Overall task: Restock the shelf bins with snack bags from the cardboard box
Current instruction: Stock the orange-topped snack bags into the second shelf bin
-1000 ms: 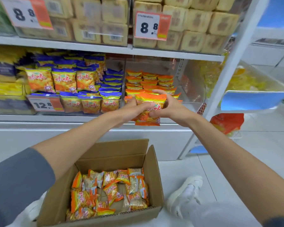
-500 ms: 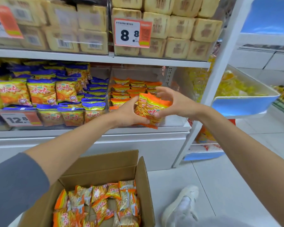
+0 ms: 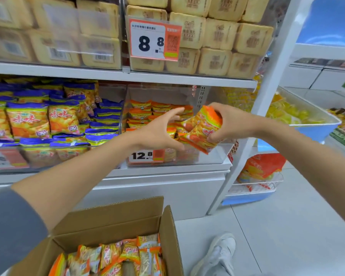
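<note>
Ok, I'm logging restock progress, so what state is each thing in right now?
Left hand: open, fingers spread, beside the bags.
Right hand: gripping a stack of orange snack bags, tilted, over the bin.
Clear bin: partly filled, right side bare.
Cardboard box: flaps open, bags inside.
Purple-topped bags' bin: nearly full.

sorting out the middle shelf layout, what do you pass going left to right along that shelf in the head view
purple-topped snack bags → stack of purple bags lying flat → clear bin divider → orange snack bags in the bin → left hand → bunch of orange bags held in the right hand
</note>
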`<state>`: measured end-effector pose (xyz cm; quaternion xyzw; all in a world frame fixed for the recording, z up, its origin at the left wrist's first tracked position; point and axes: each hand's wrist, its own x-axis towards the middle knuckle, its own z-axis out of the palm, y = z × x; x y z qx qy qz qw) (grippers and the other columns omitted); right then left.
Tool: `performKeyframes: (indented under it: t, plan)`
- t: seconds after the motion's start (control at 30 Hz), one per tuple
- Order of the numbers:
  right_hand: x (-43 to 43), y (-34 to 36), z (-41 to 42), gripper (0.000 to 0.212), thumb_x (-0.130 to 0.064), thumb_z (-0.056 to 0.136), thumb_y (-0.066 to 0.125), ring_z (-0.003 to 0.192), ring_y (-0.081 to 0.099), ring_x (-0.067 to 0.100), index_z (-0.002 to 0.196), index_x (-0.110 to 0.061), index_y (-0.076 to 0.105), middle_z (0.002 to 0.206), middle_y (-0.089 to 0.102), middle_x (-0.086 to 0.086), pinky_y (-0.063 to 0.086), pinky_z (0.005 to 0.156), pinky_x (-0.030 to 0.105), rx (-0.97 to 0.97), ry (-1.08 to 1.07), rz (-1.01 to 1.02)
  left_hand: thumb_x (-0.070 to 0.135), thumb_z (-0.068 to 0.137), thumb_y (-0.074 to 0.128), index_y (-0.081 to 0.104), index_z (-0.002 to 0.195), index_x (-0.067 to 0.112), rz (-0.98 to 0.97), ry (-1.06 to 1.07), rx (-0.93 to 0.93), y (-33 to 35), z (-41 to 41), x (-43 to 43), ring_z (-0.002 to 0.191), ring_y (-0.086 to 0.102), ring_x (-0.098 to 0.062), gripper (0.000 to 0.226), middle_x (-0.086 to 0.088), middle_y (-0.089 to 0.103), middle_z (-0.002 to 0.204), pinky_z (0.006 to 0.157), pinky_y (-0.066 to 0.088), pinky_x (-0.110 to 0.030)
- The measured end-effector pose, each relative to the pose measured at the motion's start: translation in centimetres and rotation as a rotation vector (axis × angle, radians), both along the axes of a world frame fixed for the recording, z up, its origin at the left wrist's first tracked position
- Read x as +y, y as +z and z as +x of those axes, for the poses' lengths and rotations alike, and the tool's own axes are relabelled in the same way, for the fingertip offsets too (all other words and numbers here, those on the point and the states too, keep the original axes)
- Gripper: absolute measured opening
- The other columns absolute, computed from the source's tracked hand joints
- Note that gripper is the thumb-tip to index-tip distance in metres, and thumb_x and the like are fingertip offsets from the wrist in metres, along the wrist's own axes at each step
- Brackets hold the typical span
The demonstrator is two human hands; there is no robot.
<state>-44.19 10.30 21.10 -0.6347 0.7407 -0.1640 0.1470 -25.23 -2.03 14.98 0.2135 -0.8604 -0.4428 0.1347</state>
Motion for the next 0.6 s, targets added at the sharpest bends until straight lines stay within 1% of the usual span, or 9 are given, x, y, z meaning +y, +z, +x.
performKeyframes:
  t: [0.03,0.1,0.2,0.23,0.33,0.37,0.43,0.5,0.6]
  plan:
    - [-0.2,-0.2,-1.3,0.058,-0.014,0.068,0.082,0.083,0.059,0.014,0.115,-0.020,0.048,0.094,0.058,-0.006,0.049,0.067,0.023,0.021,-0.040,-0.046,0.018,0.079,0.078,0.024,0.152,0.031,-0.067,0.029,-0.032,-0.4,-0.3,-1.2,0.139,0.030,-0.007,0.092,0.009,0.031,0.153,0.106,0.035,-0.026]
    - [-1.1,-0.8,-3.8,0.059,-0.015,0.067,0.082,0.085,0.061,0.020,0.114,-0.020,0.047,0.093,0.059,-0.003,0.052,0.072,0.032,0.053,-0.103,-0.119,0.020,0.087,0.068,0.033,0.148,0.026,-0.182,0.118,-0.061,-1.4,-1.5,-3.5,0.142,0.030,-0.012,0.071,0.006,0.032,0.155,0.109,0.030,-0.024]
    - [-3.8,-1.7,-6.5,0.055,-0.020,0.067,0.083,0.083,0.058,0.023,0.109,-0.018,0.047,0.091,0.059,-0.001,0.048,0.068,0.031,0.162,-0.173,-0.117,0.027,0.096,0.057,0.037,0.147,0.019,-0.266,0.229,-0.053,-2.4,-5.1,-6.3,0.141,0.033,-0.018,0.055,0.000,0.035,0.154,0.108,0.027,-0.023]
    - [-4.9,-2.1,-7.3,0.057,-0.022,0.067,0.083,0.086,0.057,0.024,0.112,-0.016,0.049,0.097,0.061,0.003,0.048,0.071,0.033,0.222,-0.184,-0.099,0.031,0.097,0.055,0.037,0.147,0.019,-0.287,0.248,-0.064,-2.8,-6.7,-7.2,0.140,0.034,-0.019,0.054,-0.002,0.036,0.154,0.109,0.028,-0.024]
    - [-8.3,-3.2,-8.9,0.076,-0.031,0.068,0.083,0.104,0.058,0.028,0.133,-0.014,0.047,0.121,0.061,0.009,0.047,0.086,0.031,0.347,-0.205,-0.050,0.052,0.095,0.048,0.037,0.147,0.026,-0.396,0.244,-0.134,-3.6,-11.4,-10.3,0.143,0.029,-0.021,0.059,-0.001,0.031,0.156,0.115,0.027,-0.036]
    - [-9.4,-3.5,-9.4,0.083,-0.038,0.066,0.083,0.110,0.058,0.028,0.136,-0.014,0.045,0.125,0.059,0.009,0.045,0.089,0.030,0.357,-0.214,-0.029,0.058,0.093,0.044,0.034,0.148,0.029,-0.457,0.218,-0.185,-4.0,-12.5,-11.3,0.145,0.023,-0.021,0.063,0.001,0.026,0.158,0.117,0.025,-0.040]
    - [-11.4,-3.9,-10.3,0.092,-0.046,0.062,0.083,0.118,0.055,0.029,0.139,-0.015,0.043,0.132,0.056,0.008,0.045,0.094,0.031,0.378,-0.231,0.015,0.067,0.093,0.032,0.020,0.153,0.033,-0.599,0.130,-0.342,-5.2,-14.0,-13.1,0.150,0.007,-0.018,0.070,0.005,0.009,0.163,0.120,0.012,-0.046]
    - [-13.5,-4.3,-11.2,0.083,-0.036,0.068,0.082,0.119,0.054,0.030,0.138,-0.015,0.044,0.133,0.056,0.010,0.045,0.095,0.034,0.438,-0.227,0.064,0.070,0.093,0.021,0.008,0.154,0.035,-0.665,0.063,-0.472,-6.4,-14.1,-14.3,0.150,-0.006,-0.016,0.071,0.006,-0.004,0.163,0.120,-0.001,-0.046]
    - [-16.7,-4.5,-12.4,0.063,-0.028,0.065,0.084,0.107,0.057,0.028,0.119,-0.024,0.052,0.120,0.061,0.005,0.046,0.087,0.032,0.520,-0.163,0.163,0.069,0.094,0.016,0.004,0.154,0.037,-0.664,0.057,-0.491,-7.2,-13.7,-14.9,0.149,-0.010,-0.014,0.069,0.004,-0.008,0.163,0.119,-0.005,-0.046]
